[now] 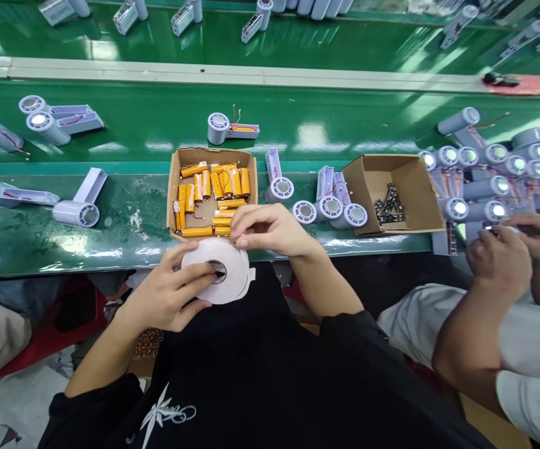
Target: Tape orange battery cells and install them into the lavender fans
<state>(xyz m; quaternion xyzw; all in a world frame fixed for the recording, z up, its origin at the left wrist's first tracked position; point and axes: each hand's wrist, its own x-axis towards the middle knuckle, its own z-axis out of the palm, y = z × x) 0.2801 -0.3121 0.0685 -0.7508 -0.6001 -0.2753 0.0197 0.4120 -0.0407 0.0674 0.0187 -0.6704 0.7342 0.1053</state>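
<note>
A roll of white tape (235, 274) is gripped in my left hand (171, 290), with fingers reaching over its core and the thumb along its lower side. My right hand (270, 229) is at the roll's upper right edge, thumb and fingertips pinched together; whatever lies between them is too small to make out. Just beyond the roll stands a cardboard box (173, 181) with several orange wrapped batteries (216, 185) in it. To the right of that box, lilac fan housings (281, 189) with open handles lie on the green bench.
A second cardboard box (368, 181) holds small dark circuit boards (390, 206). More lilac housings (76, 212) lie left, and a crowded group (497, 153) lies right. A co-worker's hands (501, 255) work at the right. Behind the bench runs a green conveyor belt (148, 118).
</note>
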